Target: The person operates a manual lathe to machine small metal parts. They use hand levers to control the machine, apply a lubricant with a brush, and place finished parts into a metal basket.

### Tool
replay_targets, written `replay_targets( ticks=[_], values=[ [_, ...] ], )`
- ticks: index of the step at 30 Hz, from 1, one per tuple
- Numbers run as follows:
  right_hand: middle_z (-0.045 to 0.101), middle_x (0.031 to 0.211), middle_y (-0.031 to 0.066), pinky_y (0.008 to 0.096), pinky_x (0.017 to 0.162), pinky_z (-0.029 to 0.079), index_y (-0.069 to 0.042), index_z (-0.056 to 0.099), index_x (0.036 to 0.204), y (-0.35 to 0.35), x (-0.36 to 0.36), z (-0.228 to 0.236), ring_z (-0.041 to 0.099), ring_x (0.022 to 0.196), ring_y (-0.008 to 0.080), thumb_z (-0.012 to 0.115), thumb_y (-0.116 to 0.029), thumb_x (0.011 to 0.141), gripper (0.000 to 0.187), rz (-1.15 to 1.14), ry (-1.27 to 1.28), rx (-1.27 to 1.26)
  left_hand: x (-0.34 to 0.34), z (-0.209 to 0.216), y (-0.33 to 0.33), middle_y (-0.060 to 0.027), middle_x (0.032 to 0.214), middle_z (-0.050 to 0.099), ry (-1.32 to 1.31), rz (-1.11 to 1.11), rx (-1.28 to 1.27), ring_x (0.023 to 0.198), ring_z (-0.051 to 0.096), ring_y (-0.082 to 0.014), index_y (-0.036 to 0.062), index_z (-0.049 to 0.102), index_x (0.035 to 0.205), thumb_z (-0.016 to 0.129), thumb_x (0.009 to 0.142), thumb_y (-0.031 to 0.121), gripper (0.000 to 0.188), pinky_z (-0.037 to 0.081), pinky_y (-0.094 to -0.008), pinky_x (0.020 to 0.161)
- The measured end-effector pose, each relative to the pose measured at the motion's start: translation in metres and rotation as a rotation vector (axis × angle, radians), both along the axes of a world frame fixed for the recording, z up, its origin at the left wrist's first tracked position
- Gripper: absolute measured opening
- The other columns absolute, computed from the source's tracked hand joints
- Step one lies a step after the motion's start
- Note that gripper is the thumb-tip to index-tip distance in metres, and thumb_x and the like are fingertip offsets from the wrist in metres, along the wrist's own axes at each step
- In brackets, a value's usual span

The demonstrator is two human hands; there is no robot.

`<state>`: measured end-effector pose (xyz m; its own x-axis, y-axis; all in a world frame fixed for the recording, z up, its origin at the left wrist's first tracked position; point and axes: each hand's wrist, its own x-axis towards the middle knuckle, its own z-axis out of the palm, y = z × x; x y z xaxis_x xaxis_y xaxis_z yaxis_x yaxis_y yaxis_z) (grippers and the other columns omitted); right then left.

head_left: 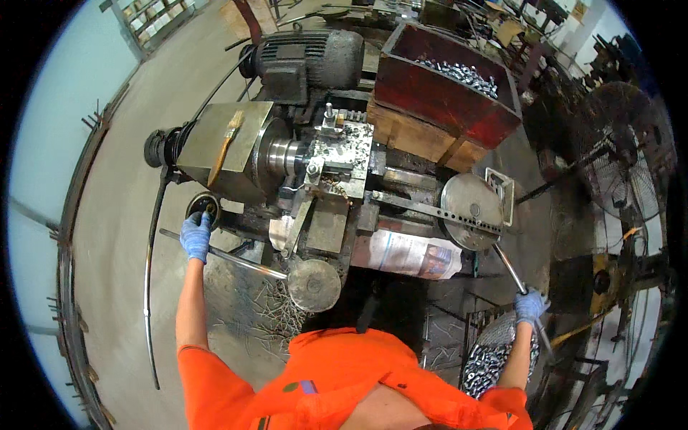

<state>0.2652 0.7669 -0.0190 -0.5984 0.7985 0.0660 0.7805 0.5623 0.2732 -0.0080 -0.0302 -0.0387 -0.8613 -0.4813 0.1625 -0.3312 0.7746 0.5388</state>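
Note:
In a blue glove, my left hand [195, 235] is closed at the rim of a small black handwheel [204, 203] below the machine's headstock [223, 152]. A metal lever [236, 263] passes just beside that wrist and ends near a round metal disc [314, 285]. My right hand [530, 307], gloved too, is wrapped round a steel lever bar [510, 268]. That bar slants up to a larger disc [473, 208], over which a perforated flat bar [430, 210] runs. Between my hands stands the lathe's tool post [342, 154], strewn with chips, facing the shiny spindle [285, 155].
A wooden-handled brush [223, 153] lies on the headstock. Behind are a motor [312, 61] and a red bin [444, 93] of small metal parts. Printed paper [408, 254] covers a ledge. A mesh basket [494, 358] of parts sits by my right forearm. Thin metal scraps [276, 315] litter the floor.

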Motion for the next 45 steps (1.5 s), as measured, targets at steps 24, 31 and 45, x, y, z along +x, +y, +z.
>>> replay_targets(
  ticks=[24, 31, 45],
  values=[
    [0.066, 0.074, 0.0002, 0.0222, 0.062, 0.047, 0.0, 0.069, 0.088, -0.148, -0.154, 0.086, 0.055, 0.067, 0.0045, 0.067, -0.017, 0.081, 0.019, 0.583, 0.6, -0.897, 0.007, 0.017, 0.033, -0.014, 0.085, 0.066, -0.01, -0.04, -0.175, 0.079, 0.063, -0.0323, 0.0111, 0.068, 0.093, 0.056, 0.084, 0.041, 0.034, 0.048, -0.0424, 0.07],
    [0.068, 0.094, 0.0116, 0.0282, 0.076, 0.05, -0.004, 0.068, 0.099, -0.33, -0.228, 0.099, 0.064, 0.084, 0.015, 0.067, -0.026, 0.081, 0.029, 0.992, 0.301, -1.313, 0.003, 0.03, 0.04, -0.0158, 0.089, 0.065, -0.007, -0.07, -0.143, 0.084, 0.062, -0.0338, 0.0117, 0.068, 0.096, 0.056, 0.083, 0.04, 0.033, 0.048, -0.0427, 0.074],
    [0.068, 0.077, 0.0117, 0.0287, 0.066, 0.051, 0.0, 0.068, 0.084, -0.204, -0.007, -0.037, 0.065, 0.069, 0.0151, 0.073, -0.016, 0.074, 0.02, 0.517, 0.56, -0.801, 0.03, -0.012, -0.01, -0.005, 0.074, 0.064, 0.505, -0.11, 0.646, 0.063, 0.058, -0.0122, 0.0009, 0.066, 0.1, 0.06, 0.088, 0.025, 0.027, 0.048, -0.0257, 0.061]
  ],
)
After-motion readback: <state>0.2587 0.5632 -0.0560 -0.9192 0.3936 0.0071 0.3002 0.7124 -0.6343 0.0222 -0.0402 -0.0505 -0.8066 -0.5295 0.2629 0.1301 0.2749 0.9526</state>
